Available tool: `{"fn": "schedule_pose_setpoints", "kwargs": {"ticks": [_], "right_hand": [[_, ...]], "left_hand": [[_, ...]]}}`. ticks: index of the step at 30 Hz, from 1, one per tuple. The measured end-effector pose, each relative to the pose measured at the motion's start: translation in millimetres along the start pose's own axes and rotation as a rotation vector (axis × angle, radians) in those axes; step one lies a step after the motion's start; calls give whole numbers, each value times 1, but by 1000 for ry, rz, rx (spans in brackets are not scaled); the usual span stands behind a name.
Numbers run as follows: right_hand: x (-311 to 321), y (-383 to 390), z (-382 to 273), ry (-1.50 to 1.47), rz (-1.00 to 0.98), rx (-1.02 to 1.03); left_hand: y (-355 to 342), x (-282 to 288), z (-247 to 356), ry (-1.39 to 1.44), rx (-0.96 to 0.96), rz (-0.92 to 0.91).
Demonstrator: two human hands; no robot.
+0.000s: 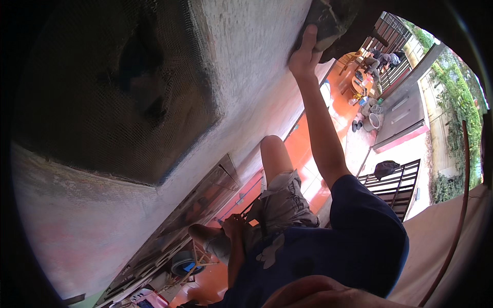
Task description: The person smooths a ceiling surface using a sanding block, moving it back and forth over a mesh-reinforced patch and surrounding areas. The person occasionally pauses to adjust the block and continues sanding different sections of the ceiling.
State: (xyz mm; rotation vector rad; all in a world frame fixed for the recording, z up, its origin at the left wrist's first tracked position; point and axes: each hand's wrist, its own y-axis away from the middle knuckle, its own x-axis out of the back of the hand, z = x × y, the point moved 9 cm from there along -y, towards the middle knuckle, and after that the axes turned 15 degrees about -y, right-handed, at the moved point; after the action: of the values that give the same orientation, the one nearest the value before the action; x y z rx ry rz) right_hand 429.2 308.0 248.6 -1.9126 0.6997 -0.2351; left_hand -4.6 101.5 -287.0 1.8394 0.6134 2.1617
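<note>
1. Right hand (pixel 304 55) is raised, its grip pressing a dark sponge-like pad (pixel 328 20) flat against the pale plastered wall (pixel 251 56), fingers over its lower edge.
2. Left hand (pixel 233 226) hangs low by the grey shorts (pixel 282 203); whether its grip is clenched cannot be told.
3. One dark mesh panel (pixel 113 87) covers the wall to the left.
4. One black metal gate (pixel 395 185) stands over the orange floor (pixel 308 154).
</note>
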Motion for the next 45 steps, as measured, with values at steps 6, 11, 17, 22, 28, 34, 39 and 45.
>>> {"fn": "schedule_pose_setpoints", "kwargs": {"ticks": [6, 11, 17, 22, 28, 34, 39, 45], "right_hand": [[-2, 196, 100, -398, 97, -701], [-88, 172, -55, 101, -60, 253], [-50, 98, -28, -373, 163, -203], [-135, 198, -71, 224, -409, 159], [-48, 197, 26, -501, 351, -478], [-128, 255, -64, 195, -276, 305], [-24, 204, 54, -81, 8, -245], [-107, 256, 3, -540, 357, -598]], "left_hand": [[1, 2, 0, 42, 7, -23], [-2, 3, 0, 44, 15, 18], [-4, -2, 3, -68, -48, 97], [-12, -22, -5, 82, -58, 56], [-12, -19, -1, -74, -151, 82], [-10, -26, -8, 76, -50, -47], [-8, -19, -1, -30, -123, 48], [-1, -5, -8, 96, -18, 26]]}}
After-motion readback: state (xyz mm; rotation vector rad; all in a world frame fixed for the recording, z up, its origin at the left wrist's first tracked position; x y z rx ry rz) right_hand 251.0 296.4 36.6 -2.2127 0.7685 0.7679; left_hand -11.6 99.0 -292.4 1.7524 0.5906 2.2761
